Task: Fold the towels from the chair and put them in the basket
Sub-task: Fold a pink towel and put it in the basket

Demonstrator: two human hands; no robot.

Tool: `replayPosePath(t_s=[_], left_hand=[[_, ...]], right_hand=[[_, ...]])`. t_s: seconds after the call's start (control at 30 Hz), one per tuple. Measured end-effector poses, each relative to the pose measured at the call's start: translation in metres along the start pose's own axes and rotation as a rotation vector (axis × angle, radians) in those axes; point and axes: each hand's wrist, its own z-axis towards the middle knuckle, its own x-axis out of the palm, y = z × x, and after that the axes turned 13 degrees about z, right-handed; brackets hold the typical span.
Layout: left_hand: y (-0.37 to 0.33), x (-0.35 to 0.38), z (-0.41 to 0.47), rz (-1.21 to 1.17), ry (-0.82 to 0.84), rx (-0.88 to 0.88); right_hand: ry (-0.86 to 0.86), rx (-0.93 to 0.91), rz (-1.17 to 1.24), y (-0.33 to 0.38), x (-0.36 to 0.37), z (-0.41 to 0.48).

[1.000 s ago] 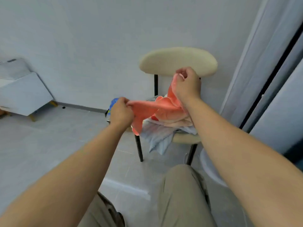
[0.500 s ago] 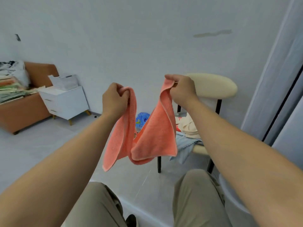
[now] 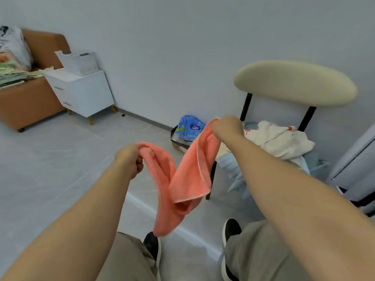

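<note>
Left hand (image 3: pixel 129 159): fingers clenched on one top corner of the coral towel (image 3: pixel 182 179). A second ago this towel was only just lifting off the pile on the seat. Now it is fully clear, hanging in the air between the two hands in front of the knees. It sags in a V and is held lower than half a second ago.

Right hand (image 3: pixel 227 128): fingers pinching the other top corner, a bit higher than the left.

Chair (image 3: pixel 294 82) at right, with a white towel (image 3: pixel 280 138) and a pale blue towel (image 3: pixel 235 169) left on the seat.

Judgement: pick-up done, towel not yet pulled flat, first fold not started. Basket: cannot pick it out in view.
</note>
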Motion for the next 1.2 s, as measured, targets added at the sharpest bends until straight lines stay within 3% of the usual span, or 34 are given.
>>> replayPosePath(t_s=[0.1,0.17,0.43,0.63,0.77,1.03,1.2], left_hand=[[0.009,0.005,0.041,-0.038,0.013,-0.135],[0.017,0.006,0.063,-0.121,0.047,-0.171],[0.055,0.014,0.101,-0.354,0.061,-0.083],[0.044,0.028,0.104,-0.041,0.167,0.107],[0.045,0.038,0.116,0.352,0.026,0.270],[0.049,0.025,0.142,0.285,-0.157,0.215],[0.052,0.017,0.140,0.282,-0.091,0.221]], right_hand=[[0.121,0.348,0.245,-0.017,0.020,0.038],[0.130,0.459,0.438,-0.030,0.028,0.052],[0.062,0.336,0.388,-0.086,0.076,0.056],[0.207,0.504,0.567,-0.136,0.120,0.036],[0.201,0.654,0.655,-0.134,0.151,0.041],[0.271,0.829,0.763,-0.133,0.187,0.048],[0.159,0.571,0.504,-0.149,0.198,0.050]])
